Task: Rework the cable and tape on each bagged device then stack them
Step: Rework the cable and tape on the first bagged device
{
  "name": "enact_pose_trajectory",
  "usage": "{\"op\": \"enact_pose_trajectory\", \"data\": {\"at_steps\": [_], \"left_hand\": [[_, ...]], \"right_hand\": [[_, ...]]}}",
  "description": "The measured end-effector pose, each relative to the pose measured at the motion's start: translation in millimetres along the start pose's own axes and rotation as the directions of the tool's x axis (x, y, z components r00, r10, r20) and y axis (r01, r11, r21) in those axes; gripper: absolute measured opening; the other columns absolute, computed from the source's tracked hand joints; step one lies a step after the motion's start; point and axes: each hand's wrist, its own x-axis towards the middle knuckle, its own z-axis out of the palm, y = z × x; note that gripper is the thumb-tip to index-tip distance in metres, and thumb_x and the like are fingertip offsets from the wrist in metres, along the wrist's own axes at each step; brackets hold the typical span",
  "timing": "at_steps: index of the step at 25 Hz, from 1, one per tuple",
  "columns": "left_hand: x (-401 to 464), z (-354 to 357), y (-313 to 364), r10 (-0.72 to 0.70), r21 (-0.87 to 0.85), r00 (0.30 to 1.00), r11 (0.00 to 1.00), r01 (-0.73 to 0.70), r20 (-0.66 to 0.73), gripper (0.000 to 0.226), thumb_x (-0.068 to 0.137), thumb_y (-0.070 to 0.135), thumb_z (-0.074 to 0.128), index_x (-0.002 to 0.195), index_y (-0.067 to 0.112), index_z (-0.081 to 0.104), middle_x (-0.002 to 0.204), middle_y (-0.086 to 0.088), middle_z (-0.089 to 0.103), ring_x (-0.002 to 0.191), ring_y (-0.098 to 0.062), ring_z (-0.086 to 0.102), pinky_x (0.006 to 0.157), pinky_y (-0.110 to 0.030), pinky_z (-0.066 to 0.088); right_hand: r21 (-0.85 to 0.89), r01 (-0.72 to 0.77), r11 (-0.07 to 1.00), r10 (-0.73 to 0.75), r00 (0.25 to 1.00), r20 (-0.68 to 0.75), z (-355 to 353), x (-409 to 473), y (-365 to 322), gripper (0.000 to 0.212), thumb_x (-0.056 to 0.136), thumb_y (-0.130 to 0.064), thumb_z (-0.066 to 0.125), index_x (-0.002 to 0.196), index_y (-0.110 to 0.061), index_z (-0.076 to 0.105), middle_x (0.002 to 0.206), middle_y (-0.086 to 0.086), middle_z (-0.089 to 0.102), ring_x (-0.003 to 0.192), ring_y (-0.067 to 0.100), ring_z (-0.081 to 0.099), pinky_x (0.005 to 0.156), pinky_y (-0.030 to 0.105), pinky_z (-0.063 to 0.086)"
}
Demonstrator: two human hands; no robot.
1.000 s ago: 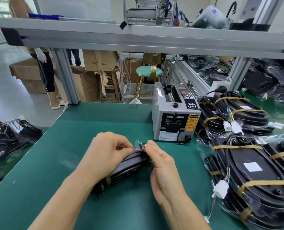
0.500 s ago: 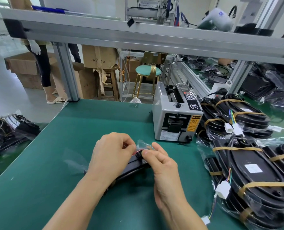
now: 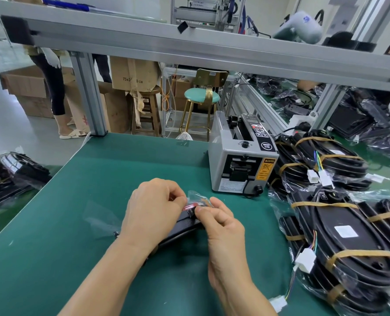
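Observation:
A black bagged device [image 3: 182, 228] lies on the green table [image 3: 75, 224] in front of me, mostly hidden under my hands. My left hand [image 3: 153, 208] covers its middle, fingers curled and pinching at the clear bag's far end [image 3: 197, 197]. My right hand [image 3: 221, 226] pinches the same end from the right, where a small red part shows between my fingertips. The device's cable is hidden from view.
A grey tape dispenser [image 3: 241, 160] stands just beyond my hands. Stacks of bagged devices with tan tape bands [image 3: 348, 236] fill the table's right side. More bagged devices [image 3: 9, 176] lie at the left. An aluminium frame beam [image 3: 189, 49] crosses overhead; a person stands at the far left.
The device has been lowered and now lies flatter under my left hand. Both hands closed in on the bag's far end and keep pinching there.

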Motion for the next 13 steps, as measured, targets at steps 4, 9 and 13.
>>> {"op": "enact_pose_trajectory", "data": {"at_steps": [4,9,13], "left_hand": [[0.2,-0.1,0.2,0.001,-0.002,1.0,1.0,-0.001,0.002,0.012,0.079,0.019,0.065,0.069,0.022,0.072,0.069,0.01,0.069,0.075,-0.016,0.064,0.072,-0.032,0.052],[0.7,-0.1,0.0,0.002,-0.002,1.0,1.0,-0.002,0.003,0.012,0.078,0.018,0.066,0.068,0.022,0.071,0.069,0.01,0.069,0.074,-0.017,0.064,0.072,-0.033,0.052],[0.1,-0.4,0.6,-0.004,-0.001,1.0,1.0,0.004,0.009,0.013,0.076,0.018,0.066,0.064,0.024,0.07,0.066,0.01,0.068,0.073,-0.016,0.064,0.07,-0.033,0.052]], "right_hand": [[0.061,-0.028,0.998,0.027,1.0,0.008,0.5,0.2,0.3,0.017,0.078,-0.008,0.07,0.062,-0.008,0.075,0.124,-0.006,0.056,0.093,-0.025,0.053,0.088,0.017,0.038],[0.017,-0.002,1.0,0.003,1.0,-0.026,3.2,-1.4,1.8,0.012,0.076,-0.012,0.072,0.064,-0.009,0.076,0.123,-0.006,0.057,0.093,-0.027,0.05,0.089,0.019,0.037],[-0.055,0.045,0.998,-0.048,0.997,-0.067,6.5,-2.6,4.9,0.015,0.075,-0.013,0.073,0.06,-0.014,0.074,0.12,-0.002,0.061,0.1,-0.025,0.048,0.089,0.019,0.036]]}}
